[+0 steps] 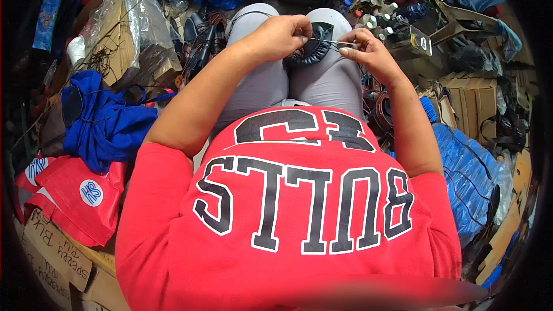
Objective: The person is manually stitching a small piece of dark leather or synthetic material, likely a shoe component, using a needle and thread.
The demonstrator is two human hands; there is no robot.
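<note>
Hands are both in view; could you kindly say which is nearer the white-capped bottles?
The right hand, close to the bottles; the left hand is farther off, at the left of the black item.

A red short-sleeved shirt (pixel 291 213) is bearing black, white-edged lettering (pixel 315 213) at lower centre; grey trousers (pixel 259 89) are showing at upper centre.

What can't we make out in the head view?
Head view:
Black gathered piece: outline partly hidden by left hand.
Thin pale item: too small to identify; one end meets right hand.
Red shirt: bottom blurred by a smudge, cut by lower edge.
</note>
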